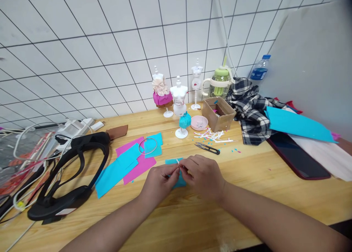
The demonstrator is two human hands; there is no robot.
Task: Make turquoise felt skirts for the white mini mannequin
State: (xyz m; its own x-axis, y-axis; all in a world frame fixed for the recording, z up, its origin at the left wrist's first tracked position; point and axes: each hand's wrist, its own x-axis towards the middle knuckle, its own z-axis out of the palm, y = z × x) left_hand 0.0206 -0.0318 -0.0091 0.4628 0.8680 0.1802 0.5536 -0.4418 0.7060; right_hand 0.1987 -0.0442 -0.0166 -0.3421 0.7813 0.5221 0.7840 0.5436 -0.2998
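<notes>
My left hand (158, 182) and my right hand (204, 175) meet over a small piece of cyan paper (176, 171) on the wooden table (247, 193). Both hands pinch at its top edge, where a tiny white bit shows between the fingertips. Just beyond my right hand lie small black snips (207, 147). To the left of my hands lie cyan sheets (117, 169) and a magenta sheet (139, 164), with a thin wire ring (147, 146) on top.
Three small white mannequin stands (179, 105) stand by the tiled wall, two dressed in paper. Nearby are a pink dish (199, 123), a cardboard box (219, 114), white paper scraps, a checked cloth (249, 109), a green cup, a water bottle, and a black headset (68, 171).
</notes>
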